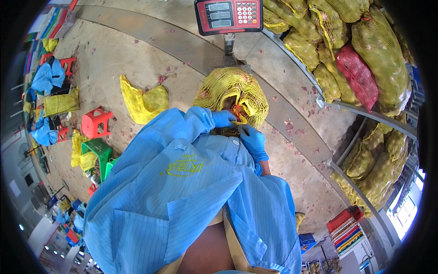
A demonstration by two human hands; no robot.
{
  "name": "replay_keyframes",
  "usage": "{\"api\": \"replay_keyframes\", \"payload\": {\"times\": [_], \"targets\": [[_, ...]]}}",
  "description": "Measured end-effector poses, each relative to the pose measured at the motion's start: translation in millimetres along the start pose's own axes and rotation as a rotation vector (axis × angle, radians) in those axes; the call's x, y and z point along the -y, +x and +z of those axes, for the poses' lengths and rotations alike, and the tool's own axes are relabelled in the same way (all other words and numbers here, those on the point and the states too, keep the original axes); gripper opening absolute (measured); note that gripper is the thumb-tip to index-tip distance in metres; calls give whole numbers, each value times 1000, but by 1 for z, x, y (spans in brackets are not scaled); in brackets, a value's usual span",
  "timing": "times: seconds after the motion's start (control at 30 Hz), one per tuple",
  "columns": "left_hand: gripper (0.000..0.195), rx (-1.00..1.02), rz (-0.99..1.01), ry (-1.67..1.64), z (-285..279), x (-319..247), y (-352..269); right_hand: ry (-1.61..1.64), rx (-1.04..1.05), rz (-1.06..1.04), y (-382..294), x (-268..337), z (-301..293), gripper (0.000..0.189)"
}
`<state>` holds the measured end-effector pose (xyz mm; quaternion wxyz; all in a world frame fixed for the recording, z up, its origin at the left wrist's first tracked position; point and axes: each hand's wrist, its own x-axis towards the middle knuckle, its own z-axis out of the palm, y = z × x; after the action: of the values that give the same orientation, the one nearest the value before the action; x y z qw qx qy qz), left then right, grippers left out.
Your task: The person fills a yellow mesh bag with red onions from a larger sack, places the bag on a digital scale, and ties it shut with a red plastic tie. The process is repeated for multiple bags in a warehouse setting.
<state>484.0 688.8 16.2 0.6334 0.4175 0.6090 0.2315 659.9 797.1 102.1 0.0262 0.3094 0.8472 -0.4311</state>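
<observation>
A full yellow mesh sack [213, 85] sits in front of me at the foot of the scale, its gathered mouth facing me. Red string or netting [236, 110] shows at that mouth, along with dark reddish contents. My left hand [223, 119], in a blue glove, pinches the sack's yellow edge from the left. From the right, my blue-gloved right hand [252, 137] has its fingertips on the same edge. The underside of the sack and some of my fingers are hidden.
A platform scale's red display [228, 16] stands beyond the sack. A loose yellow mesh bag [145, 101] lies left. Filled sacks [379, 58] rest on a metal-framed rack [369, 118] at right. Red stool [97, 122], green stool [98, 150] and seated people [48, 77] are farther left.
</observation>
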Motion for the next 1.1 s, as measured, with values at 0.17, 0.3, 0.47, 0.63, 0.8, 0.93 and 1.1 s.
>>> {"api": "replay_keyframes", "payload": {"times": [0.17, 0.3, 0.47, 0.63, 0.8, 0.93, 1.1], "targets": [[35, -2, -6, -76, 0, -1, -2, -45, 8, 19, 0, -5, 6, 22], [34, 2, 0, -130, 2, 1, -1, -66, 20, 1, -2, -6, 7, 23], [31, -8, 33, -183, 4, 9, -1, -124, 50, 30, -1, 3, 5, 25], [29, -36, -96, -257, 2, -7, -5, -79, 51, 95, 0, -2, 11, 25], [29, -68, -87, -405, 3, -7, -9, -16, -40, 71, -4, 0, 14, 23], [28, -54, -74, -398, 3, -6, -9, -180, -50, -49, -1, 3, 14, 18], [27, -47, -104, -359, 0, -9, -10, -287, -53, -141, 4, -3, 17, 15]]}}
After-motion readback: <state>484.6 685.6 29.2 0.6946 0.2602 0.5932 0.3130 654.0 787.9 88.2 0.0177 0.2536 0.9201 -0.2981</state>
